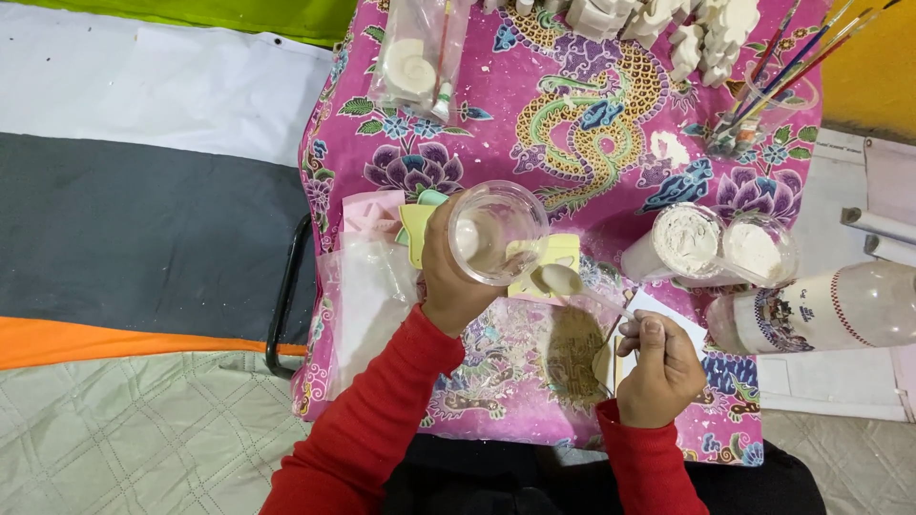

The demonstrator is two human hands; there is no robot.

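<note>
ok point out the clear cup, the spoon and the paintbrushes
clear cup (496,232), head view, on its see-through wall
spoon (558,278), head view, on the coated bowl of the spoon
paintbrushes (792,62), head view, on the handles above their holder

Left hand (448,277) grips clear plastic cup (496,232), tilted, above pink floral tablecloth (592,124). Right hand (658,367) holds spoon (563,279), its bowl just beside cup rim. Two powder-filled cups (687,238) near.
</note>
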